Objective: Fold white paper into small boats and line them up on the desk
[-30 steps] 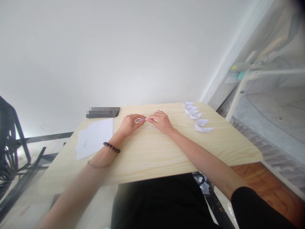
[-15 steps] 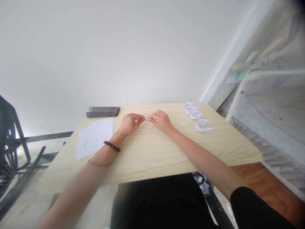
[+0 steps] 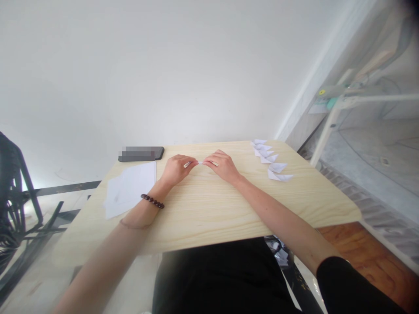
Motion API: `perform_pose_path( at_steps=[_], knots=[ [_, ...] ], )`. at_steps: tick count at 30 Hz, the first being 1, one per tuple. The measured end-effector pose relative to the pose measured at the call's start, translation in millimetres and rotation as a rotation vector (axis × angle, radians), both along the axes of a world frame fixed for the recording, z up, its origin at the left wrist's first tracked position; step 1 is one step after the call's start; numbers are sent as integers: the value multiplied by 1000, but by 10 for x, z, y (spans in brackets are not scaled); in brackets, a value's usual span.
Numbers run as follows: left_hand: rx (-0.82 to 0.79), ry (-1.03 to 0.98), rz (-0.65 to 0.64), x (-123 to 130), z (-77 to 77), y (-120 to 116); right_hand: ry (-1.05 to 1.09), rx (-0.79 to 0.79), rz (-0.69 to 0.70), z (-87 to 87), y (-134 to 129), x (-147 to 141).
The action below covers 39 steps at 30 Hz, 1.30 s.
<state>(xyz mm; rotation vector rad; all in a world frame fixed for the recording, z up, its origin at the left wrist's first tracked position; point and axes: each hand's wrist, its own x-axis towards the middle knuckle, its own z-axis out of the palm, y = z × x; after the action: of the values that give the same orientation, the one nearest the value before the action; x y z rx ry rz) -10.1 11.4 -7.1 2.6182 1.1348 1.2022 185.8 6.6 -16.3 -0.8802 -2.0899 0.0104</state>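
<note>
Between my two hands, above the middle of the table, is a small piece of folded white paper (image 3: 200, 163). My left hand (image 3: 177, 168) pinches its left end between thumb and fingers, and my right hand (image 3: 223, 166) pinches the right end the same way. Only a short strip shows between the fingertips, so its full shape is hidden. Off to the right of my right hand, several folded white paper boats (image 3: 279, 175) stand in a slanting row. Left of my left hand lie loose sheets of white paper (image 3: 131, 187), overlapping one another.
The light wooden table (image 3: 209, 213) meets a white wall (image 3: 203, 78) at its far edge. A dark phone-like object (image 3: 159, 154), partly pixelated, lies at the back left. A black chair (image 3: 16, 187) stands to the left, and a white metal frame (image 3: 330, 126) rises at the right.
My fingertips have moved slightly apart, so a little more of the white paper shows between them. My left hand has shifted a touch to the left.
</note>
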Motion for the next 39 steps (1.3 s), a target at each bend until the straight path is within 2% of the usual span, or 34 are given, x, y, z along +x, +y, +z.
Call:
perform_pose_path(
  at_steps=[6,15,22,28,31,34,36,39],
  knots=[
    [-46,-22,-13,-43,-15,14,1,4,-6,-17,22,49],
    [26,37,19,-22,-11,23,35,-19,-28,-11,15,22],
    [-120,76,89,-46,4,12,42,-61,-32,-28,31,44],
    [-97,138,133,-32,0,13,73,-116,-55,-52,45,54],
    [-160,134,101,-34,-4,7,107,-142,-109,-67,60,75],
    [-237,95,6,-33,3,-13,134,-175,-129,-69,59,89],
    [-261,92,-40,-23,16,-31,144,-198,-104,-58,44,78],
    [-261,140,-38,5,42,-58,145,-219,-39,-27,10,34]
  ],
)
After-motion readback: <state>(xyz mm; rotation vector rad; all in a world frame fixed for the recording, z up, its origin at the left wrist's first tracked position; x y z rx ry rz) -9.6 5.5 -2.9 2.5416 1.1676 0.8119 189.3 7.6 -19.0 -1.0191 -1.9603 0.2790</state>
